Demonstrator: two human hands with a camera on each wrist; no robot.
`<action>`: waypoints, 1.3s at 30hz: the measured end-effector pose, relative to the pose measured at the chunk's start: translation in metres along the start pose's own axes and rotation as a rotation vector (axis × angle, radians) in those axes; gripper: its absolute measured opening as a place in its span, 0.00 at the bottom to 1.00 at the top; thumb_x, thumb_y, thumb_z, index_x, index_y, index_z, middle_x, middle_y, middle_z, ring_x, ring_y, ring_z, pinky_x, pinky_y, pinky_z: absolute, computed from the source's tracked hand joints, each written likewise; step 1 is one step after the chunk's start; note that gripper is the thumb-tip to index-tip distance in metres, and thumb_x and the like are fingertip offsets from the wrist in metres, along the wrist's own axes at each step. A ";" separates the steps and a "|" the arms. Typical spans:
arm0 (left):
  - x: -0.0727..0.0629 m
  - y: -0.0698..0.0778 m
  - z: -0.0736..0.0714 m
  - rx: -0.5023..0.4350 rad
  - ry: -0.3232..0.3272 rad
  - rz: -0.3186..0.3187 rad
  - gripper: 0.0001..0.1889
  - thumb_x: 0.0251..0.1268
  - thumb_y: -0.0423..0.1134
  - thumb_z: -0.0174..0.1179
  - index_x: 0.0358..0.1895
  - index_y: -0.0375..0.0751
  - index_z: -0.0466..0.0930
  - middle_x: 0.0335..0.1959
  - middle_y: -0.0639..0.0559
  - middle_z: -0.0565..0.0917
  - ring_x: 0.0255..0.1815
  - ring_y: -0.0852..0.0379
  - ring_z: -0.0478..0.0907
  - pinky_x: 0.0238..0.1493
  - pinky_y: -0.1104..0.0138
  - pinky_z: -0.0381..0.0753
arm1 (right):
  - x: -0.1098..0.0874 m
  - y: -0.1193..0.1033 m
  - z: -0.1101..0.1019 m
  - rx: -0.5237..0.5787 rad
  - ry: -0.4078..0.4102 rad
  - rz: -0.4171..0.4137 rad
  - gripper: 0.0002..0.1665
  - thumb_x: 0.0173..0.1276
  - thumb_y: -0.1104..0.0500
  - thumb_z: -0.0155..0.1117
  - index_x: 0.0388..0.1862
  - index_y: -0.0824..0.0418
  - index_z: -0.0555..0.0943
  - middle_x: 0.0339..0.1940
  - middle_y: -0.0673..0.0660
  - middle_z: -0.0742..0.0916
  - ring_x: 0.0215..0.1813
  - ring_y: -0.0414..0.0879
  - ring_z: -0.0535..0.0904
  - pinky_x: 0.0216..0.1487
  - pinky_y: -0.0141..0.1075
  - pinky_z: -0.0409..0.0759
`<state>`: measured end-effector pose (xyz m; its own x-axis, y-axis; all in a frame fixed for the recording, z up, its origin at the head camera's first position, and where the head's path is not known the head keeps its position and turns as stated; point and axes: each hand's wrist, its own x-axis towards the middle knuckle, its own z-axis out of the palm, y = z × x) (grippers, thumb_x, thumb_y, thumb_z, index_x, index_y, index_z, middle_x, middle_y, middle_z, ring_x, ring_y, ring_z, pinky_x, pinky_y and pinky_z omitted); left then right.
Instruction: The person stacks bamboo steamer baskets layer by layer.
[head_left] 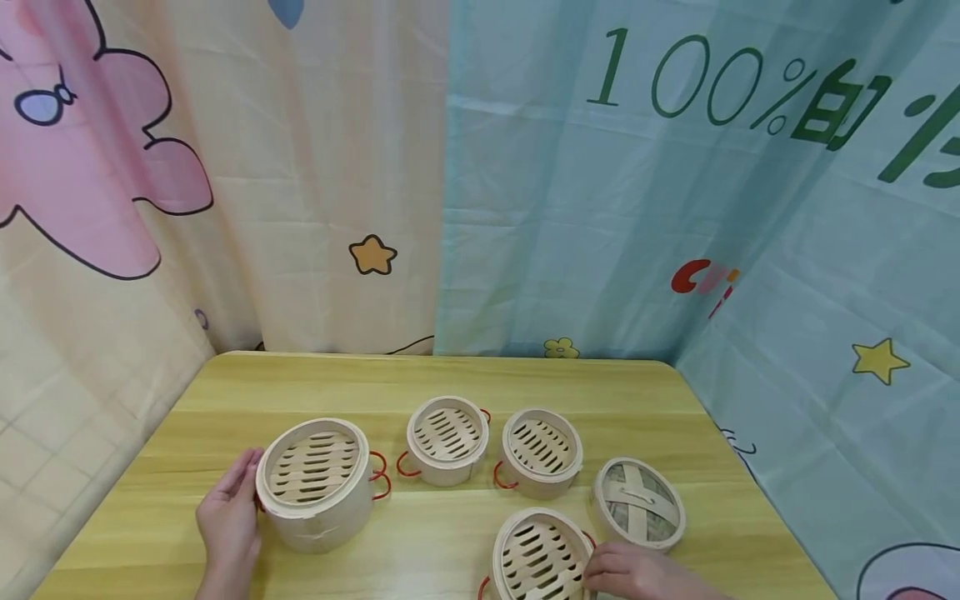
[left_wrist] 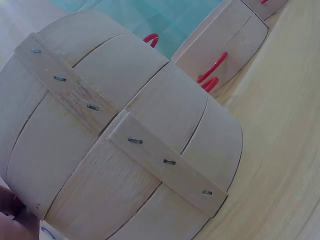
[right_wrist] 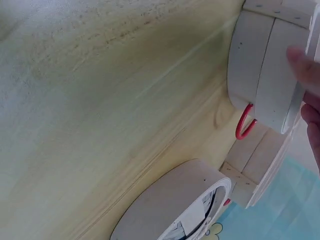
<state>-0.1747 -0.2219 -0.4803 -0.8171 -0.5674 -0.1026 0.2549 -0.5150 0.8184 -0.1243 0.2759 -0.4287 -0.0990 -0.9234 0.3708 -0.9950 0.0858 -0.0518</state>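
A stack of two round bamboo steamer baskets [head_left: 322,527] stands at the left of the table, with red loop handles on its right side. My left hand [head_left: 231,510] rests its extended fingers against the stack's left side. Stapled wooden joints on the stack [left_wrist: 120,125] fill the left wrist view. At the front, my right hand [head_left: 628,570] pinches the right rim of a single steamer basket [head_left: 501,552]. In the right wrist view the thumb of that hand [right_wrist: 311,80] presses the outer wall of the basket [right_wrist: 265,65], above a red handle.
Two smaller steamer baskets, one at the back middle [head_left: 448,473] and one beside it [head_left: 543,483], stand behind the front basket. A round bamboo lid [head_left: 637,504] with crossed strips lies at the right. Printed curtains [head_left: 517,208] hang behind the wooden table [head_left: 420,546].
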 end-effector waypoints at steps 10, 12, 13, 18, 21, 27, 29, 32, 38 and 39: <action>-0.012 0.009 0.013 0.042 0.082 0.000 0.15 0.62 0.24 0.53 0.42 0.45 0.84 0.30 0.62 0.84 0.35 0.70 0.79 0.33 0.79 0.77 | -0.002 0.003 0.011 -0.160 -0.030 -0.018 0.09 0.69 0.56 0.54 0.40 0.57 0.80 0.39 0.49 0.81 0.45 0.39 0.76 0.52 0.27 0.72; -0.012 0.010 0.014 0.026 0.084 -0.002 0.16 0.62 0.23 0.53 0.38 0.47 0.85 0.30 0.62 0.84 0.34 0.69 0.80 0.34 0.79 0.77 | -0.001 0.003 0.011 -0.180 -0.042 -0.018 0.10 0.70 0.56 0.53 0.40 0.57 0.81 0.39 0.49 0.82 0.45 0.39 0.76 0.51 0.27 0.72; -0.012 0.010 0.014 0.018 0.085 0.000 0.16 0.62 0.22 0.53 0.38 0.47 0.85 0.30 0.61 0.84 0.34 0.69 0.80 0.34 0.79 0.76 | -0.001 0.003 0.011 -0.185 -0.047 -0.022 0.10 0.70 0.56 0.53 0.40 0.57 0.81 0.39 0.48 0.82 0.45 0.40 0.76 0.51 0.27 0.72; -0.011 0.009 0.013 -0.012 0.076 0.011 0.15 0.60 0.22 0.54 0.38 0.46 0.85 0.30 0.60 0.85 0.35 0.68 0.80 0.36 0.78 0.76 | 0.000 0.002 0.009 -0.195 -0.082 -0.019 0.10 0.70 0.56 0.53 0.40 0.56 0.81 0.39 0.48 0.83 0.46 0.40 0.76 0.50 0.27 0.73; -0.010 0.006 0.012 -0.016 0.057 0.037 0.14 0.59 0.22 0.56 0.39 0.44 0.85 0.31 0.58 0.85 0.35 0.68 0.80 0.35 0.77 0.77 | 0.001 0.001 0.008 -0.215 -0.093 -0.035 0.08 0.68 0.57 0.55 0.40 0.56 0.81 0.38 0.47 0.83 0.45 0.40 0.77 0.50 0.27 0.73; -0.009 0.005 0.012 -0.013 0.063 0.051 0.14 0.59 0.22 0.56 0.45 0.39 0.83 0.31 0.58 0.85 0.35 0.67 0.80 0.37 0.78 0.76 | 0.000 0.003 0.005 -0.247 -0.098 -0.066 0.08 0.61 0.58 0.61 0.40 0.56 0.82 0.39 0.48 0.83 0.45 0.40 0.77 0.51 0.27 0.73; -0.009 0.006 0.013 -0.009 0.073 0.040 0.14 0.59 0.22 0.56 0.45 0.38 0.83 0.31 0.58 0.85 0.35 0.67 0.80 0.37 0.78 0.76 | 0.000 0.004 0.005 -0.254 -0.108 -0.073 0.08 0.61 0.58 0.61 0.40 0.56 0.82 0.39 0.48 0.83 0.45 0.40 0.77 0.51 0.27 0.73; -0.010 0.007 0.014 0.037 0.091 0.021 0.14 0.60 0.23 0.55 0.41 0.45 0.85 0.30 0.61 0.85 0.34 0.69 0.80 0.36 0.79 0.76 | 0.000 0.004 0.004 -0.267 -0.119 -0.089 0.08 0.64 0.59 0.58 0.39 0.56 0.82 0.39 0.48 0.83 0.45 0.40 0.77 0.51 0.26 0.73; -0.013 0.007 0.013 0.130 0.101 0.045 0.13 0.61 0.26 0.57 0.43 0.46 0.84 0.30 0.65 0.84 0.34 0.71 0.79 0.31 0.80 0.76 | 0.004 0.004 0.004 -0.327 -0.073 -0.148 0.16 0.73 0.61 0.45 0.39 0.57 0.82 0.39 0.50 0.84 0.45 0.41 0.77 0.48 0.27 0.74; -0.011 0.005 0.012 0.135 0.096 0.058 0.13 0.61 0.26 0.57 0.46 0.43 0.82 0.30 0.65 0.84 0.34 0.71 0.79 0.32 0.80 0.76 | 0.005 0.004 0.004 -0.339 -0.068 -0.152 0.16 0.73 0.61 0.45 0.39 0.57 0.82 0.39 0.50 0.84 0.45 0.41 0.77 0.49 0.27 0.74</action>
<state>-0.1704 -0.2101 -0.4681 -0.7481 -0.6559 -0.1013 0.2231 -0.3923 0.8924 -0.1292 0.2701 -0.4306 0.0397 -0.9569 0.2876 -0.9481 0.0547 0.3131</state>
